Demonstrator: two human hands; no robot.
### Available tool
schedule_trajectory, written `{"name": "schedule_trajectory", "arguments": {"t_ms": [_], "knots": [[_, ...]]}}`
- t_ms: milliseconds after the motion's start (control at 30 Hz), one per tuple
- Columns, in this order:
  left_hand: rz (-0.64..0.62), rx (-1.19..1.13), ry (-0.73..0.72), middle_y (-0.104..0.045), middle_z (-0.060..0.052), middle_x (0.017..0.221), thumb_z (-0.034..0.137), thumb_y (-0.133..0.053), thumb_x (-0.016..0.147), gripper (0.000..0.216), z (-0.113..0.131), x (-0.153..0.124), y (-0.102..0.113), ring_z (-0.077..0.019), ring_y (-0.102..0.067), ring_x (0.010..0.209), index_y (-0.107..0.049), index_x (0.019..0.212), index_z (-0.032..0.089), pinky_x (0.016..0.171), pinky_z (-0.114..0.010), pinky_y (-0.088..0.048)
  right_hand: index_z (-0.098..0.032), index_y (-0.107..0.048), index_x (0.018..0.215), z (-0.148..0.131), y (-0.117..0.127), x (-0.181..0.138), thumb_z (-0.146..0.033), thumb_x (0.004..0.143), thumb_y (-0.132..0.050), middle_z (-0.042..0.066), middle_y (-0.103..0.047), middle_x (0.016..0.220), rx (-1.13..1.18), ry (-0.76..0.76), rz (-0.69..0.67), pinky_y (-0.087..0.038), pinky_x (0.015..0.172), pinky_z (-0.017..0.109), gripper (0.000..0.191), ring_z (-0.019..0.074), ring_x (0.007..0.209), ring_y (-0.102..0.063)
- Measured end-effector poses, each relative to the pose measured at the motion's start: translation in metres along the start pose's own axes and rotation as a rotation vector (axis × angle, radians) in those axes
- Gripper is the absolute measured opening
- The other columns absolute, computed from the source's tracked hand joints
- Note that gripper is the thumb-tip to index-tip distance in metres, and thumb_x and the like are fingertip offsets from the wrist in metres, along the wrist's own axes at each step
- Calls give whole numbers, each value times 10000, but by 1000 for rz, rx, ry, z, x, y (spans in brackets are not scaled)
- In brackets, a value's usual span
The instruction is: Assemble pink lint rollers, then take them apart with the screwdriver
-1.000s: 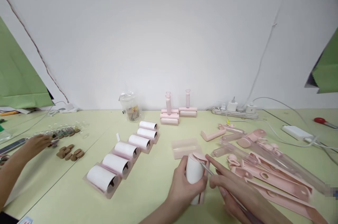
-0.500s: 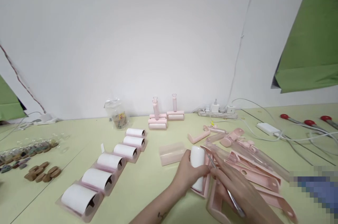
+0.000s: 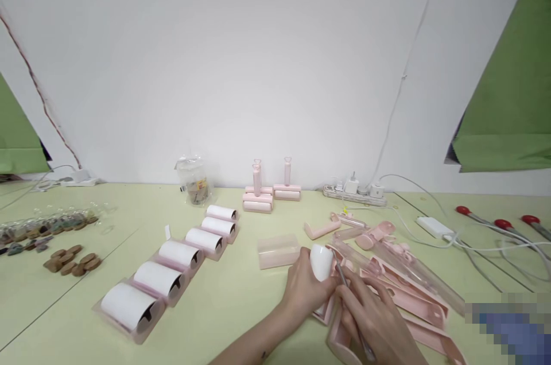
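Observation:
My left hand (image 3: 307, 284) is wrapped round a white lint roll (image 3: 321, 260), tilted with its near end toward the table. Pinched like a pen in my right hand (image 3: 372, 310) is a slim metal tool (image 3: 341, 273); its tip meets the right side of the roll's top end. I cannot tell whether it is tweezers or a pick. Under the roll, a pink roller housing (image 3: 326, 312) shows in part, mostly hidden by my fingers. Another curved pink part (image 3: 342, 339) lies beneath my right hand.
White rolls in clear pink covers (image 3: 157, 280) form a diagonal row at left. A clear pink cover (image 3: 279, 251) lies left of my hands, pink handle parts (image 3: 413, 290) to the right. Assembled pink lint rollers (image 3: 257, 202) and a power strip (image 3: 355, 195) stand by the wall.
The white roll and both hands have shifted slightly, and my left fingers now cover more of the roll. The metal tool stays against the roll's top end. The camera view has moved a little.

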State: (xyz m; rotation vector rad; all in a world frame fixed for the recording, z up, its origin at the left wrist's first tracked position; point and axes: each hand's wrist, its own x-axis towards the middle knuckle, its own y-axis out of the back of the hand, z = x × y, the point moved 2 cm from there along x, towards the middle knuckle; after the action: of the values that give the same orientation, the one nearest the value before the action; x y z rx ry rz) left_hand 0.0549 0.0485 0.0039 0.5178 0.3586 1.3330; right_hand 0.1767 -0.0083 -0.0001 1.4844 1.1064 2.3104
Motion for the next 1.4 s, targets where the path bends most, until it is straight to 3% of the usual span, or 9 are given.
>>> {"name": "schedule_trajectory", "arguments": {"t_ms": [200,333,433,567,667,767,900,1067,1400], "knots": [[27,7,-27,-575,-44,815,307,-542,663,262,2,-4,-3,-213,-543,741,-398,856,206,571,-252,-346,-164,-526,785,-4,1,1,-46,746,-292,138,-588,889,46,-79,-7,-350,661,335,266,247,838,-530],[2,-39,-85,-568,-22,795,282,-537,682,250,6,-10,-6,-198,-542,714,-378,863,218,544,-236,-336,-178,-491,769,6,-1,4,-79,780,-276,82,-556,753,135,-181,-151,-358,609,335,238,222,687,-514],[19,-22,-116,-563,-29,839,277,-543,692,252,6,-9,-7,-199,-542,746,-386,879,214,557,-236,-337,-202,-450,736,15,4,11,-97,811,-255,44,-521,716,226,-246,-221,-367,666,375,233,219,705,-505],[97,-3,-141,-552,-18,848,259,-534,703,248,1,-3,-2,-191,-537,745,-384,896,218,561,-234,-341,-223,-439,804,15,13,11,-199,874,-288,36,-536,826,414,-335,-194,-375,767,397,168,227,881,-502],[128,-33,-142,-555,2,824,284,-541,704,263,-1,-5,9,-178,-539,722,-381,904,223,562,-231,-354,-246,-426,993,16,18,6,-313,892,-343,45,-524,988,640,-509,-186,-410,790,350,147,215,997,-477],[148,-19,-208,-567,3,846,335,-555,702,292,0,-10,27,-174,-548,732,-403,925,222,581,-233,-370,-248,-434,1024,23,27,12,-365,897,-343,33,-544,889,864,-652,-107,-456,670,277,195,184,829,-544],[220,105,-270,-584,-12,912,332,-535,717,296,-1,-15,55,-189,-559,777,-438,973,221,607,-251,-381,-224,-521,778,26,40,48,-371,892,-354,-2,-495,656,1096,-560,-62,-427,558,252,250,150,600,-502],[292,78,-230,-584,-4,885,334,-512,738,255,-11,-16,76,-188,-553,792,-438,956,226,614,-246,-390,-218,-529,765,9,38,82,-373,900,-332,2,-483,633,1103,-443,-191,-395,537,260,285,154,599,-474],[313,11,-76,-577,-16,824,363,-513,734,241,-25,-13,90,-184,-543,721,-464,910,206,553,-227,-369,-216,-511,770,-5,16,93,-405,895,-320,2,-472,638,1089,-469,-135,-393,551,272,296,162,616,-484]]}}
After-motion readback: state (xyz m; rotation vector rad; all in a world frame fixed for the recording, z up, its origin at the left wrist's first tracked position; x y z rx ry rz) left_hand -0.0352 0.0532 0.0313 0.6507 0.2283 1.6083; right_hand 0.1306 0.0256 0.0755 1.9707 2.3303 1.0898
